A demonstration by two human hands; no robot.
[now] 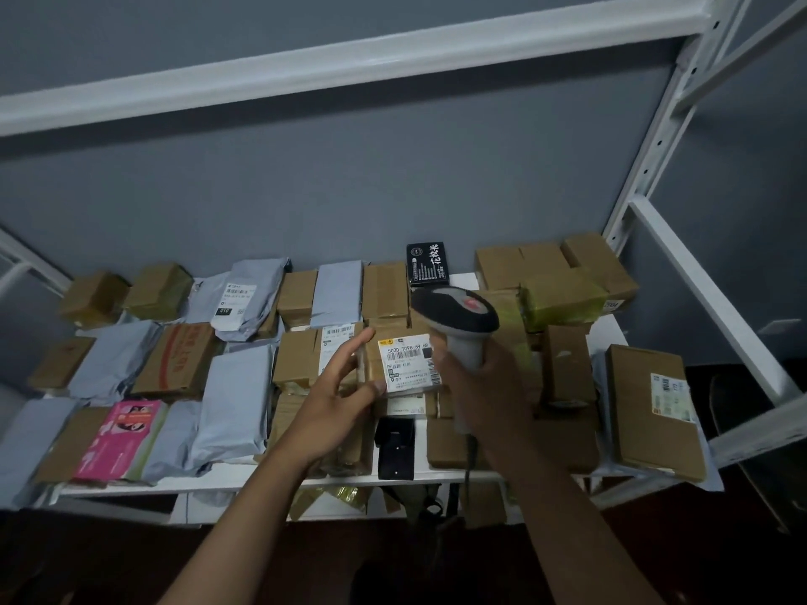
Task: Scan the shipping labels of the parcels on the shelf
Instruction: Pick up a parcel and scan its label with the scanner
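A small brown cardboard parcel (374, 364) with a white shipping label (408, 363) facing up is held above the middle of the shelf. My left hand (336, 397) grips it from the left, thumb at its lower edge and fingers along its side. My right hand (484, 386) grips the handle of a grey barcode scanner (458, 318), whose black head with a red button sits just right of the label. The scanner's cable (469, 460) hangs down below my right hand.
The white shelf board (244, 480) is packed with brown boxes (563, 279), grey mailer bags (238, 399), a pink package (124, 438) and a black box (428, 264) at the back. A white steel upright (655, 146) stands at the right. A black object (395, 447) lies at the front edge.
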